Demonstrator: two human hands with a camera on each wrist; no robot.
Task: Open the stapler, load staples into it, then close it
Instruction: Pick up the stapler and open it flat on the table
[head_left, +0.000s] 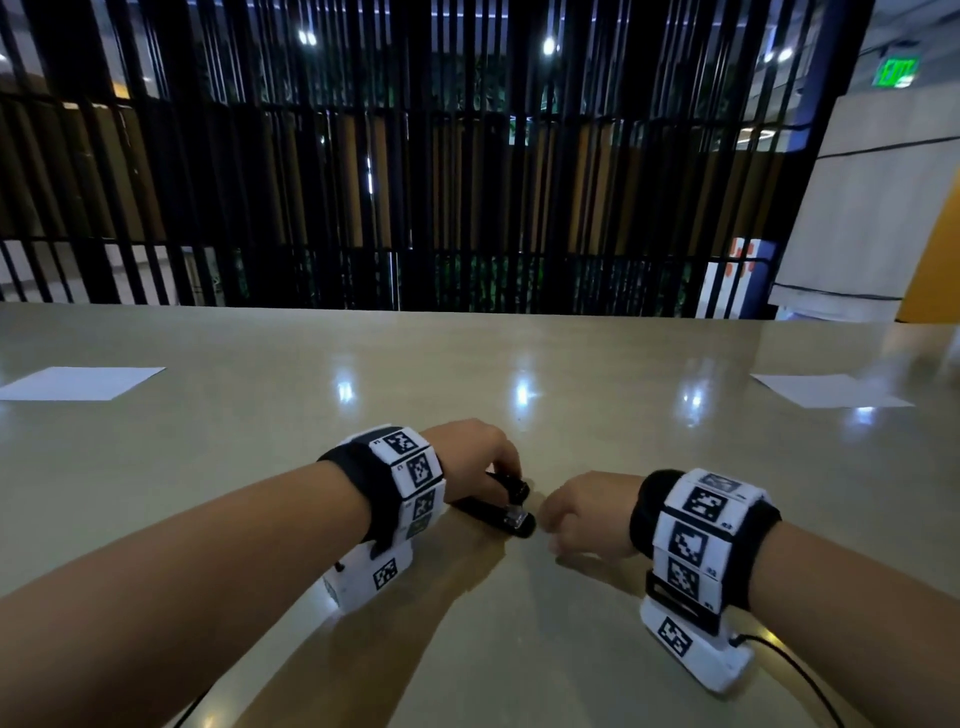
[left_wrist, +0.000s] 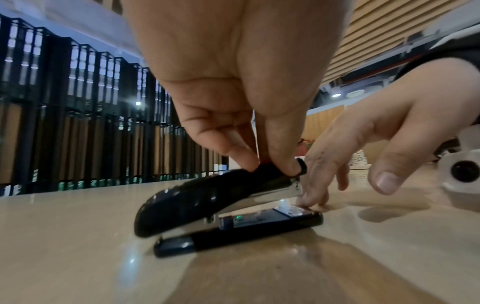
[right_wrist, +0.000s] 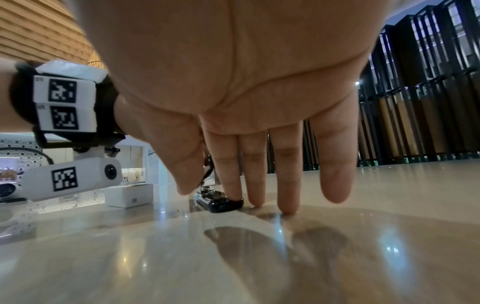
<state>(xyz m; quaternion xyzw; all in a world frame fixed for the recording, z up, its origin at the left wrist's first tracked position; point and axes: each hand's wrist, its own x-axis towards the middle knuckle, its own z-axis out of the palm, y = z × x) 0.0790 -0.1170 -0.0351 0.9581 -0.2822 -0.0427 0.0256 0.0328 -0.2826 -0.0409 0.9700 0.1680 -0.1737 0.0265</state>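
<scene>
A black stapler (head_left: 511, 512) lies on the beige table (head_left: 467, 374), just ahead of my wrists. My left hand (head_left: 478, 457) pinches the front tip of its black top cover (left_wrist: 207, 197) between thumb and fingertips (left_wrist: 288, 166). The metal magazine (left_wrist: 291, 190) sits right under the cover, angled up from the base (left_wrist: 259, 228). My right hand (head_left: 582, 519) is just right of the stapler, its straight fingers (right_wrist: 288, 185) pointing down. The index fingertip rests on the front end of the base (right_wrist: 226, 204), and the other fingertips touch the table. I see no staples.
Two white paper sheets lie on the table, one far left (head_left: 78, 383) and one far right (head_left: 826, 389). A railing of black bars (head_left: 415, 208) rises past the table's far edge. A white box (right_wrist: 128, 195) stands some way off behind my left wrist.
</scene>
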